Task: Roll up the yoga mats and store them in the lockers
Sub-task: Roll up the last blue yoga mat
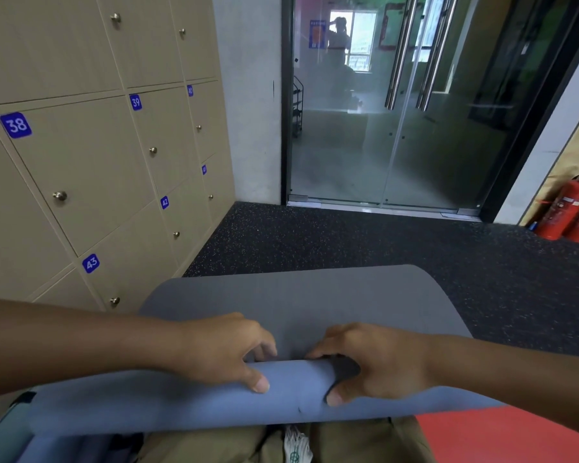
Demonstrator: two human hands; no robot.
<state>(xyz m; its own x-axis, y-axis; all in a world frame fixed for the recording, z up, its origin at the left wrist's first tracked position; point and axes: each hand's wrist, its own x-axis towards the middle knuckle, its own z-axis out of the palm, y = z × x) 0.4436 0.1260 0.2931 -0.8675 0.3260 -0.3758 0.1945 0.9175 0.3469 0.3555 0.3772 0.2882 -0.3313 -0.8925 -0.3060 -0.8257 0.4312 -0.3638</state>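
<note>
- Currently the person kneels over a blue-grey yoga mat [301, 305] on the dark speckled floor [348, 238], its near end already turned into a roll [188, 399] lying crosswise just in front of the knees.
- Left hand [224, 349] and right hand [371, 362] both curl round the roll near its middle, fingers over the far side, thumbs on the near side.
- Judging by the flat stretch ahead, the rolling has only begun.
- To do it well, the hands would likely spread wider apart, since a central grip lets the ends go slack or cone out.
- Keeping the roll's edges square with the mat's sides and pressing down while pushing forward should give a tight, even cylinder.
- That matters, because the numbered lockers [81, 182] to the left look modest in opening, and all visible doors are closed.
- A red mat [502, 432] lies just beside, at right.
</note>
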